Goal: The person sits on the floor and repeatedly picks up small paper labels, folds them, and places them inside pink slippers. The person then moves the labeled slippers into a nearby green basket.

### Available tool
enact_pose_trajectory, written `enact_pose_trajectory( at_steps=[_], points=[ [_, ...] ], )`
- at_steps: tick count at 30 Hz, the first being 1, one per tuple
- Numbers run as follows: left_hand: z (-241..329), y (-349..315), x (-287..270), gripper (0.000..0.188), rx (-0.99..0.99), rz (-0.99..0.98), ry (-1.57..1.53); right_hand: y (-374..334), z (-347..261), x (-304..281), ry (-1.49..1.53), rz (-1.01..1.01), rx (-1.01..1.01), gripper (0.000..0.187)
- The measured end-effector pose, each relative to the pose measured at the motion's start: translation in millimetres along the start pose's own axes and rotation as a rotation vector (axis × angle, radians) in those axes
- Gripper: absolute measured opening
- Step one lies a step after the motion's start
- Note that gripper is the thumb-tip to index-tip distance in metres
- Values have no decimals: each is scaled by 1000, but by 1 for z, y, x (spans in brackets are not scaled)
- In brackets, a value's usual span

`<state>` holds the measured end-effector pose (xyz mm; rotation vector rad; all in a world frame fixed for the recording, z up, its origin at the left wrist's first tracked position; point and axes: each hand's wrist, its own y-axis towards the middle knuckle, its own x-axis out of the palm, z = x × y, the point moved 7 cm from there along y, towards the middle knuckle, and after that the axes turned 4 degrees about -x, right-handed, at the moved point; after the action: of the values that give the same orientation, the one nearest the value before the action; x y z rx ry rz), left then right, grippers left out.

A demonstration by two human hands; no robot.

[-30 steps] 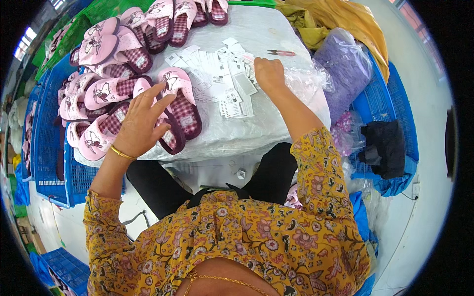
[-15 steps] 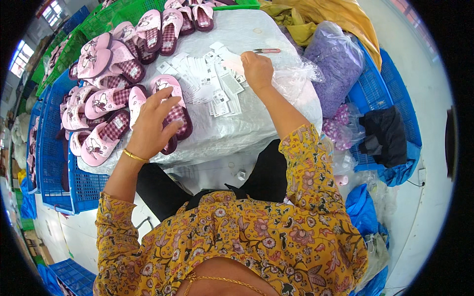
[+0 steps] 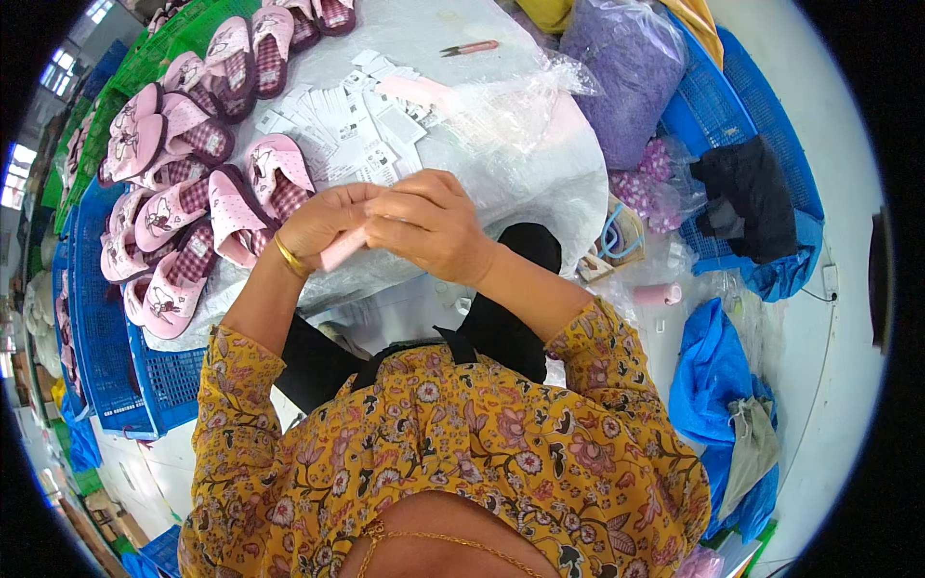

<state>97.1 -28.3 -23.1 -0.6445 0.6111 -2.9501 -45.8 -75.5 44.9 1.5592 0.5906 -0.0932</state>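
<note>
My left hand [image 3: 330,220] and my right hand [image 3: 432,227] meet over the near edge of the wrapped table, fingers closed together. Between them is a pink strip [image 3: 344,248], flat or folded; its upper part is covered by my fingers. Just beyond my left hand lie two pink slippers [image 3: 279,162] with checked insoles. White printed labels [image 3: 332,125] are fanned out past my hands, next to a pale pink sheet [image 3: 416,92] and crumpled clear plastic [image 3: 520,106]. Small pink-handled thread snips [image 3: 469,48] rest farther back.
More pink slippers [image 3: 159,207] crowd the table's left side, beside blue crates [image 3: 101,318] and a green crate [image 3: 178,53]. At right stand a bag of purple material [image 3: 621,82], a blue crate [image 3: 761,116] with black cloth [image 3: 747,197], and a pink roll [image 3: 658,294].
My right hand has come back from beside the labels to join my left hand, with a pink strip now between them. My left hand has left the slippers; the view has shifted.
</note>
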Motion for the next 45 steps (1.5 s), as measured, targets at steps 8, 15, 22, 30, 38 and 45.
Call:
enact_pose_trajectory(
  at_steps=[8, 15, 22, 30, 38, 45],
  points=[
    [35, 58, -21, 23, 155, 356, 249, -72, 70, -46, -275, -131, 403, 27],
    [56, 127, 14, 28, 317, 316, 139, -78, 69, -29, -211, -263, 359, 27],
    [37, 181, 50, 27, 129, 65, 166, -82, 92, -15, -341, -465, 381, 10],
    [22, 197, 52, 26, 53, 108, 173, -78, 75, -31, -171, -190, 287, 11],
    [11, 205, 41, 25, 86, 233, 322, -94, 68, -20, 116, -59, 553, 12],
    [12, 201, 45, 25, 76, 196, 270, -84, 57, -26, 117, -89, 533, 16]
  ],
)
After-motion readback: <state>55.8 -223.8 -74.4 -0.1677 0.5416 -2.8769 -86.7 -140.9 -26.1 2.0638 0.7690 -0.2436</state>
